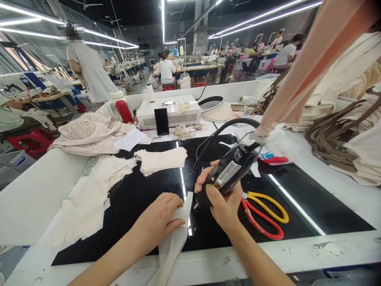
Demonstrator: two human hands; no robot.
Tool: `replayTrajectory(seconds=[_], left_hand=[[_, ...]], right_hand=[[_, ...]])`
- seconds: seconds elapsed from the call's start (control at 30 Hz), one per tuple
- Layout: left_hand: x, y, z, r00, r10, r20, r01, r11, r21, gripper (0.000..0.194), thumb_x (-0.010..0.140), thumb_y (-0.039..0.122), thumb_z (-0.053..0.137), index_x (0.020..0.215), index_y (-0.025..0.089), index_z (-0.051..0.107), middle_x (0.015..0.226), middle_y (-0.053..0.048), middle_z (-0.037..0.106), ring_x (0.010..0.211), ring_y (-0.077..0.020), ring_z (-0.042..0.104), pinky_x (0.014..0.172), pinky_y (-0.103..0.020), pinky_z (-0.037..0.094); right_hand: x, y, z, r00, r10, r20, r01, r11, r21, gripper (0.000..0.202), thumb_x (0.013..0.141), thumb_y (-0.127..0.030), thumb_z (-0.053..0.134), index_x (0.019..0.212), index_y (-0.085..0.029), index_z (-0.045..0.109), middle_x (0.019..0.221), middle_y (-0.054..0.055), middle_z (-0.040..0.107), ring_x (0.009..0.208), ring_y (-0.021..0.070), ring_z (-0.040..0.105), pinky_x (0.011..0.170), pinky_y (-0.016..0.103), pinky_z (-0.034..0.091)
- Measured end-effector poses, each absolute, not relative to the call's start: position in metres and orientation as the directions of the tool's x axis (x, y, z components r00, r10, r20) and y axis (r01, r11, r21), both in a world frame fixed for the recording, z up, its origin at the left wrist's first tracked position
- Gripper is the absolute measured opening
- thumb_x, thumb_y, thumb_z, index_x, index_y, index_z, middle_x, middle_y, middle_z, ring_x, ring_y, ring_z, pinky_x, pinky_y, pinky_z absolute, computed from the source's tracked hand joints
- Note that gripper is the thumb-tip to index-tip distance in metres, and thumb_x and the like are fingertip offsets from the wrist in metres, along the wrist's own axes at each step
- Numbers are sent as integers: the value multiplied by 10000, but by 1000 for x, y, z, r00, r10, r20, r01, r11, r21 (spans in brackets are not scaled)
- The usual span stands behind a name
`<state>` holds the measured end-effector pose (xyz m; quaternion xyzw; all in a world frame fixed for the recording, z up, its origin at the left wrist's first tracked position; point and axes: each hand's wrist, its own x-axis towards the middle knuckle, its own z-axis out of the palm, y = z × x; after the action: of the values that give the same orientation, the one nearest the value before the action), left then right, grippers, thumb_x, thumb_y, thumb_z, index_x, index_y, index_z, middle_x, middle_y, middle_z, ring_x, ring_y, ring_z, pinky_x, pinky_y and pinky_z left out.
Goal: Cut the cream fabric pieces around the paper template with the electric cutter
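Observation:
My right hand (223,198) is wrapped round a black handheld electric fabric cutter (229,171), its cord and a peach cloth strip (300,79) running up from its top end. The cutter's lower end is close to the right edge of a narrow pale fabric strip (178,234). On that strip lies my left hand (165,214), fingers together and pressing it to the black glossy board (137,214). What the left thumb and fingertips pinch, beyond the strip, is not visible. Right of my right hand lie scissors (268,216) with one red and one yellow handle.
Stacked cream fabric pieces (160,159) lie behind my left hand, with more cut pieces (86,198) at the left. A phone (162,121) leans on a white box (169,111). Brown strips (333,135) and folded cloth are piled at the right. People sit and stand in the background.

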<state>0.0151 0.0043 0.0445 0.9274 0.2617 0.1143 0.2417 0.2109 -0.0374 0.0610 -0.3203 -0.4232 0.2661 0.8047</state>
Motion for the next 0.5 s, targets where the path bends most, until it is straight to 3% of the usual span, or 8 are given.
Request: replayTrajectory(seconds=[0.17,0.27,0.5], left_hand=[[31,25,38,910,413,-44,370,-757,539,352,914,186,841,1134,210,566,1409,-89,645,1543,-343,398,1252,-640,381],[31,30,36,917,385,-106,381,-761,525,316,937,246,827,1141,209,589,1453,-93,638,1577,-368,358,1267,-761,241],[25,33,31,915,388,-108,388,-780,491,378,933,305,836,1244,214,640,1470,-123,635,1578,-392,360,1240,-828,147]], right_hand=[[206,-33,60,500,702,506,-161,650,-743,268,840,-221,790,1019,-259,595,819,-56,709,565,106,622,527,248,558],[204,-31,59,495,708,503,-159,643,-749,270,831,-225,792,1008,-260,592,817,-57,706,562,107,621,531,251,560],[198,-27,55,474,732,489,-149,614,-775,258,831,-247,793,1000,-264,599,813,-53,699,582,116,639,557,262,559]])
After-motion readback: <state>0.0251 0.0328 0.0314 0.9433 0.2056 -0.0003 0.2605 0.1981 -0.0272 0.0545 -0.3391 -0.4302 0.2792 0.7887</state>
